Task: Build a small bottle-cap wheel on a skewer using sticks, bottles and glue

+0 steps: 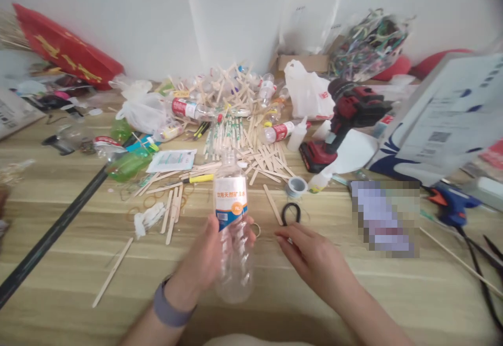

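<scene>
1. The left hand [202, 254] is gripping the clear plastic mineral-water bottle [234, 241], its fingers wrapping around the middle.
2. The right hand [314, 249] is bending its fingers over a black loop [291, 213] beside the bottle; whether they are gripping it, I cannot tell.

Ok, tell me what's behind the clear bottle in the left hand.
Beyond the clear bottle lie loose wooden sticks, and a yellow handle reaches its left edge. The label and left hand cover whatever lies directly behind them.
</scene>
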Available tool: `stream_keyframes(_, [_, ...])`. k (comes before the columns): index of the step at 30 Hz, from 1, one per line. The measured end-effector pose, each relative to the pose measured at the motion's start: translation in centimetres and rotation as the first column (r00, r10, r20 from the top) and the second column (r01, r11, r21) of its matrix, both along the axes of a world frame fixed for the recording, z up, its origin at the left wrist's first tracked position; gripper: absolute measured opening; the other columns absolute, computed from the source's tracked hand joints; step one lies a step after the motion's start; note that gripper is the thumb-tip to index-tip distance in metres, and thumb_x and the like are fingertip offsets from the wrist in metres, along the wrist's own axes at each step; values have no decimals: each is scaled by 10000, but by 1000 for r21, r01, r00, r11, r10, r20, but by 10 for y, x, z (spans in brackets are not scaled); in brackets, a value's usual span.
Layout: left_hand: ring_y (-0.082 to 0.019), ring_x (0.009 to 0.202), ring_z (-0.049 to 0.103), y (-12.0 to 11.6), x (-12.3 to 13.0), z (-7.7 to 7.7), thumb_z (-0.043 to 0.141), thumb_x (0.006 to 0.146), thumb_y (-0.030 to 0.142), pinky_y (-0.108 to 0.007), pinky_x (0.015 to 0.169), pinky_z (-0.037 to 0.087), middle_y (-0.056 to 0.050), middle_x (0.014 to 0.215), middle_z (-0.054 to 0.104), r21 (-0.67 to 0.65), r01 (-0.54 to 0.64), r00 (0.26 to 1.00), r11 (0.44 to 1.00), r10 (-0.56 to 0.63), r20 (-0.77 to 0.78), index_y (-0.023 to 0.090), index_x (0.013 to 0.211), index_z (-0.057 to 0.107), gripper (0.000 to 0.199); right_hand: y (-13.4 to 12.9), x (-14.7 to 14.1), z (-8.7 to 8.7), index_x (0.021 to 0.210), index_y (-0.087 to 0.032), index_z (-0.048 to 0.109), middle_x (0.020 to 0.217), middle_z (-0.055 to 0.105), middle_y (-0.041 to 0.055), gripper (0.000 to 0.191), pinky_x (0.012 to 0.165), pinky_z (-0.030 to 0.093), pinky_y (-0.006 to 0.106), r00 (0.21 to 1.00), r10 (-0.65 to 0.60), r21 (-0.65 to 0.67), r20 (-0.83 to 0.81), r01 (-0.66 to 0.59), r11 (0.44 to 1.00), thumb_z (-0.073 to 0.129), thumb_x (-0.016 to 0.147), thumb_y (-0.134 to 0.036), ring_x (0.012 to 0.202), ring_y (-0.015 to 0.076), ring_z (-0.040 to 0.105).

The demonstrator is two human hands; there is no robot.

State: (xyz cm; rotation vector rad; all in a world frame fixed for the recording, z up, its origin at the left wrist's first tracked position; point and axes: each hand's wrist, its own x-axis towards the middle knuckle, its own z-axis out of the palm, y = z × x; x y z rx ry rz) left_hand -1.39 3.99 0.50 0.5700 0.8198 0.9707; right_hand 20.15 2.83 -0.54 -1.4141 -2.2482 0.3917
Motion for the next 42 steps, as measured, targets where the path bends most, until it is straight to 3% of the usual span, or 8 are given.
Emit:
stream_keyframes(5, [-203, 806, 660, -6, 11, -8, 761, 578, 703, -347, 817, 518, -84, 986, 694, -8, 20, 998, 1000, -21, -62, 185, 1007, 650, 682, -6, 36, -11, 946, -221, 666, 871, 732, 35, 254, 583, 487, 264, 982, -167, -76, 89, 174, 982, 424, 961, -296, 685, 166, 700])
stream_keyframes(10, [-247, 924, 665, -8, 25, -16, 766, 620, 662, -397, 906, 507, -107, 1003, 701, -58, 0, 996, 998, -5, -88, 178, 1029, 619, 651, 1, 62, -15, 914, -227, 693, 910, 732, 43, 275, 520, 449, 266, 920, -313, 29, 237, 316, 948, 437, 945, -324, 672, 170, 698])
stream_keyframes(17, [-214, 865, 668, -10, 16, -7, 756, 569, 719, -344, 863, 523, -82, 942, 720, -80, -113, 985, 990, 101, -138, 179, 981, 649, 687, 36, 54, -15, 1075, -240, 696, 992, 735, 49, 269, 516, 384, 267, 848, -357, 18, 392, 381, 924, 468, 946, -303, 758, 201, 705])
stream_keyframes(23, [-209, 845, 684, -19, 0, -2, 783, 522, 713, -326, 839, 535, -76, 918, 743, -154, -230, 968, 961, 209, -142, 179, 950, 674, 694, 61, 42, -24, 960, -221, 703, 869, 757, 61, 230, 510, 311, 262, 858, -346, -29, 379, 384, 923, 481, 935, -274, 675, 200, 681])
stream_keyframes(29, [-193, 810, 688, -22, -8, -4, 781, 560, 689, -280, 781, 542, -63, 885, 753, -180, -291, 956, 940, 276, -103, 186, 944, 707, 637, 61, 46, -21, 832, -192, 648, 876, 710, 87, 199, 560, 376, 282, 921, -335, -87, 202, 357, 930, 472, 891, -263, 670, 197, 640])
stream_keyframes(34, [-203, 786, 680, -23, -12, -4, 700, 658, 707, -290, 738, 546, -82, 911, 748, -101, -263, 965, 960, 259, -44, 178, 926, 731, 594, 55, 55, -12, 839, -206, 626, 869, 708, 63, 266, 617, 469, 281, 940, -339, -193, -46, 324, 926, 433, 898, -378, 662, 170, 627])
stream_keyframes(38, [-198, 796, 681, -23, -11, -1, 707, 712, 640, -275, 745, 542, -89, 927, 747, -110, -219, 975, 970, 223, 23, 167, 950, 743, 530, 56, 60, -4, 788, -227, 637, 847, 730, 57, 302, 686, 486, 327, 841, -392, -383, -374, 245, 891, 501, 856, -488, 775, 221, 651])
stream_keyframes(42, [-182, 739, 682, -23, -8, 1, 766, 657, 616, -249, 677, 542, -84, 883, 751, -149, -230, 968, 962, 242, 70, 169, 926, 756, 522, 56, 61, 7, 669, -231, 607, 718, 675, 29, 350, 754, 465, 340, 749, -420, -427, -513, 202, 881, 591, 811, -551, 767, 214, 620])
